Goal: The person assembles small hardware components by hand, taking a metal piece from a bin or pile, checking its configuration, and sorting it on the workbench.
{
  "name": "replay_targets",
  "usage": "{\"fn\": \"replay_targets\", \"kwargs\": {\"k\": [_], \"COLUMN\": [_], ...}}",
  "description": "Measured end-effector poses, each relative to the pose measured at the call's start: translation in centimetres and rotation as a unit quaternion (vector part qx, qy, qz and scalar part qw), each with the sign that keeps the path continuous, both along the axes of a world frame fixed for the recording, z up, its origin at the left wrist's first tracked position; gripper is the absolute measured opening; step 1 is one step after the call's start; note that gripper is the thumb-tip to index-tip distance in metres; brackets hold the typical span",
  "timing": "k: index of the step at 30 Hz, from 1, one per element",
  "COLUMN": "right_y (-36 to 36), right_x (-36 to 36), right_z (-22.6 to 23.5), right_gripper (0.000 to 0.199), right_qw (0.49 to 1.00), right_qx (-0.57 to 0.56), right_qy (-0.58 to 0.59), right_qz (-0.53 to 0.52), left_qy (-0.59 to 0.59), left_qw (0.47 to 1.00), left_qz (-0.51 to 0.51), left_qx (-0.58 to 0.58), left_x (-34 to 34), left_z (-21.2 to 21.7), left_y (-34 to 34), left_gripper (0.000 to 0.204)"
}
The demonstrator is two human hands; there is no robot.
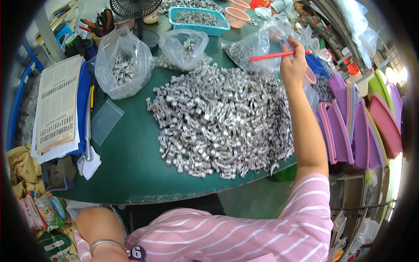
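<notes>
At the lower edge, the left arm (98,225) carries a silver bangle (104,241); its hand is out of view, so its state cannot be told. Ahead, a heap of small metal pieces (218,122) covers the middle of the green table (135,170). Beyond the heap's far right part, the raised right hand (294,65) grips a slim red stick (267,56), held crosswise, in front of a clear bag (264,41); contact with the bag cannot be determined. Farther back stands a light-blue tray (214,31) containing metal parts.

Bare tabletop (133,153) — between papers (60,105) and metal heap (222,124)
</notes>
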State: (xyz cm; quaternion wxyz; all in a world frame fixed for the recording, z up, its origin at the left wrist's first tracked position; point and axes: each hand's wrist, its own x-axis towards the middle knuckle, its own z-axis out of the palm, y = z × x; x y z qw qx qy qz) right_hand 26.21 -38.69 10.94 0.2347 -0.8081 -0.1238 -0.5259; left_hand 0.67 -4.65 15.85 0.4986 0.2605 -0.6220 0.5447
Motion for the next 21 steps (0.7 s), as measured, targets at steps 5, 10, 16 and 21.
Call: {"fn": "replay_targets", "kwargs": {"k": [5, 10, 16, 21], "right_y": [-2.1, 1.8, -0.8, -1.7], "right_x": [11.9, 20.1, 28.3, 27.2], "right_z": [-1.5, -3.7, -11.2, -7.2], "right_gripper": [0.059, 0.077, 0.065, 0.051], "right_qw": [0.969, 0.923, 0.759, 0.814], "right_qx": [-0.098, -0.163, -0.305, -0.23], "right_qy": [0.201, 0.306, 0.574, 0.533], "right_qz": [-0.105, -0.167, -0.042, 0.024], "left_qy": [0.029, 0.11, 0.155, 0.193], "left_qw": [0.999, 0.992, 0.987, 0.981], "left_qz": [0.006, 0.06, 0.031, 0.025], "left_qx": [0.019, 0.026, 0.0, -0.018], "left_x": [4.0, 8.5, 11.4, 11.7], "left_z": [-0.6, -1.4, -2.4, -2.7], "left_y": [-1.3, -2.0, -3.4, -4.2], "left_gripper": [0.026, 0.028, 0.03, 0.031]}}
